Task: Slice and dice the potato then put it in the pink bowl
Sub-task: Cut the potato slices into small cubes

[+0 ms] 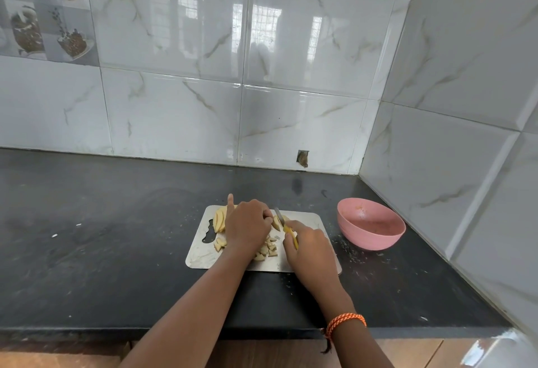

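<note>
Both hands are over the cutting board. Our left hand (247, 226) is curled down on a potato piece (275, 222), knuckles up, index finger sticking out straight toward the wall; fingertips pinch the piece right next to the blade. Our right hand (305, 246) is wrapped round the yellow handle of the knife (286, 229), and an orange thread band (345, 322) sits on that wrist.

By size:
- Black countertop (102, 236) runs the full width, dusty, with white specks and scuffs. White marble-look tiled wall (291, 62) stands behind it and on the right; one small chipped hole shows in the bottom tile row.
- Metal cutting board (308, 217) lies flat near the counter's middle, with a wavy handle cutout on its left end.
- Pink bowl (371, 226) sits on the counter just right of the board, not touching it. Some residue is on the inner wall; we see no potato in it.
- Knife: the short grey blade angles up and away from the right hand, its edge down on the potato piece between the two hands.
- Potato slices (219, 219) are stacked at the board's far left corner, partly hidden by the left hand.
- Diced potato pieces (269, 248) are scattered on the board's near half, between the wrists, and a few more lie left of the left wrist
</note>
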The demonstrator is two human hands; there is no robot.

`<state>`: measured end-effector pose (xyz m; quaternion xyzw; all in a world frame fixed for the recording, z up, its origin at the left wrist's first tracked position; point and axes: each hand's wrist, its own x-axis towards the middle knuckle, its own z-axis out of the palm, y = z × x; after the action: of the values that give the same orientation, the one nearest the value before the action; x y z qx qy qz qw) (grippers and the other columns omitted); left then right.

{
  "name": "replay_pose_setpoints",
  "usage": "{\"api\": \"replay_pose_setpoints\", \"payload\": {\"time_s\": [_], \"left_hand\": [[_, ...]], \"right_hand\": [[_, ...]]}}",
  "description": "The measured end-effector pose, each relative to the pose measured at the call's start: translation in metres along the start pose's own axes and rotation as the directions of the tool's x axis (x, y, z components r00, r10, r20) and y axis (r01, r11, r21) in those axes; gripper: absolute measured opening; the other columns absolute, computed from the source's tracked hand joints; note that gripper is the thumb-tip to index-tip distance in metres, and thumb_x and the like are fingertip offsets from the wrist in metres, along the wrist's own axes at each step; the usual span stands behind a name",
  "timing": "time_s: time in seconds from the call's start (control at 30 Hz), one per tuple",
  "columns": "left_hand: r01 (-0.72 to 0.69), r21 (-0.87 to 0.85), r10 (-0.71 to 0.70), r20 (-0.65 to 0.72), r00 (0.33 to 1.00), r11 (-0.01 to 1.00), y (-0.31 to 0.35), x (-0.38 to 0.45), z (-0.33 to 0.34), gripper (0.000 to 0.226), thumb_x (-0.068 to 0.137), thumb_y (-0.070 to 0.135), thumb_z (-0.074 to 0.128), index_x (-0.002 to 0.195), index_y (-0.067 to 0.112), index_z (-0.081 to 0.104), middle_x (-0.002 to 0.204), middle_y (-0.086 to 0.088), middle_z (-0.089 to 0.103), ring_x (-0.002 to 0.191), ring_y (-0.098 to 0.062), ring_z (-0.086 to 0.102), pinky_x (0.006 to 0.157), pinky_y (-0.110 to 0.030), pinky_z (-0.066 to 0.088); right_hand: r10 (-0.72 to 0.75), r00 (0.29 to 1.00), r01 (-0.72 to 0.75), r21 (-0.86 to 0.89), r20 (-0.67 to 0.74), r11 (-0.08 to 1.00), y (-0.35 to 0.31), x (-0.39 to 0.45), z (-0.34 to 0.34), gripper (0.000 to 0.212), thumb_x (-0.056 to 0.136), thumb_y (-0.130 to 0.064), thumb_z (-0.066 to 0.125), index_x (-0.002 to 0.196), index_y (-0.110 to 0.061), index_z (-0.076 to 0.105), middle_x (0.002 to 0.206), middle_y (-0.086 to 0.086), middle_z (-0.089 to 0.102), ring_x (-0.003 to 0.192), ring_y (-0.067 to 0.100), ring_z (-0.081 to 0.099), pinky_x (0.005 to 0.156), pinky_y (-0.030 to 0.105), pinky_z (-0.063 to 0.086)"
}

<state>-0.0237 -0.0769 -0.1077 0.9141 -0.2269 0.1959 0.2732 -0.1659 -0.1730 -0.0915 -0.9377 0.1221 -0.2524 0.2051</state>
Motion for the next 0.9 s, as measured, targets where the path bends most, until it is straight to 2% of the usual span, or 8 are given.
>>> {"api": "replay_pose_setpoints", "payload": {"time_s": [0.2, 0.47, 0.57, 0.67, 0.9], "left_hand": [[-0.001, 0.016, 0.001, 0.005, 1.000, 1.000, 0.0005, -0.0003, 0.0015, 0.021, 0.093, 0.030, 0.065, 0.077, 0.033, 0.079, 0.074, 0.018, 0.071, 0.080, -0.006, 0.065, 0.132, -0.042, -0.004], [-0.001, 0.026, 0.001, 0.014, 1.000, 1.000, 0.0035, -0.0005, 0.0016, 0.024, 0.088, 0.026, 0.064, 0.073, 0.035, 0.081, 0.076, 0.020, 0.074, 0.080, -0.007, 0.064, 0.132, -0.045, -0.002], [0.010, 0.049, -0.010, 0.018, 1.000, 0.999, 0.0044, -0.0012, 0.0015, 0.025, 0.085, 0.026, 0.062, 0.069, 0.034, 0.080, 0.067, 0.019, 0.070, 0.076, -0.007, 0.062, 0.132, -0.046, 0.000], [0.017, 0.064, -0.018, 0.007, 1.000, 0.998, 0.0052, -0.0010, 0.0027, 0.029, 0.087, 0.032, 0.061, 0.063, 0.032, 0.075, 0.057, 0.018, 0.060, 0.072, -0.008, 0.061, 0.132, -0.045, 0.000], [0.032, 0.041, -0.033, 0.034, 0.999, 0.999, 0.0051, 0.0005, 0.0065, 0.025, 0.086, 0.037, 0.062, 0.063, 0.031, 0.069, 0.067, 0.015, 0.068, 0.081, -0.008, 0.062, 0.132, -0.047, 0.001]], "right_hand": [[-0.004, 1.000, 0.005, -0.058, 0.026, 0.998, 0.0012, 0.0001, 0.0048, 0.034, 0.103, -0.033, 0.044, 0.133, -0.033, 0.061, 0.090, 0.004, 0.069, 0.079, 0.021, 0.062, 0.071, 0.039, 0.051], [-0.006, 0.997, 0.010, -0.047, 0.080, 0.999, 0.0011, 0.0035, 0.0053, 0.032, 0.103, -0.032, 0.046, 0.130, -0.030, 0.063, 0.107, 0.007, 0.070, 0.096, 0.027, 0.063, 0.080, 0.040, 0.051], [0.003, 0.995, 0.005, -0.080, 0.104, 0.997, -0.0019, 0.0052, 0.0068, 0.031, 0.102, -0.028, 0.045, 0.128, -0.027, 0.062, 0.108, 0.009, 0.067, 0.098, 0.029, 0.062, 0.081, 0.041, 0.050], [0.008, 0.994, 0.005, -0.124, 0.111, 0.992, -0.0045, 0.0044, 0.0069, 0.031, 0.103, -0.025, 0.043, 0.127, -0.025, 0.062, 0.108, 0.010, 0.066, 0.095, 0.029, 0.062, 0.076, 0.039, 0.046], [0.005, 0.994, 0.012, -0.150, 0.110, 0.989, -0.0043, -0.0014, 0.0044, 0.030, 0.105, -0.027, 0.040, 0.128, -0.025, 0.060, 0.107, 0.009, 0.065, 0.094, 0.028, 0.062, 0.075, 0.038, 0.045]]}}
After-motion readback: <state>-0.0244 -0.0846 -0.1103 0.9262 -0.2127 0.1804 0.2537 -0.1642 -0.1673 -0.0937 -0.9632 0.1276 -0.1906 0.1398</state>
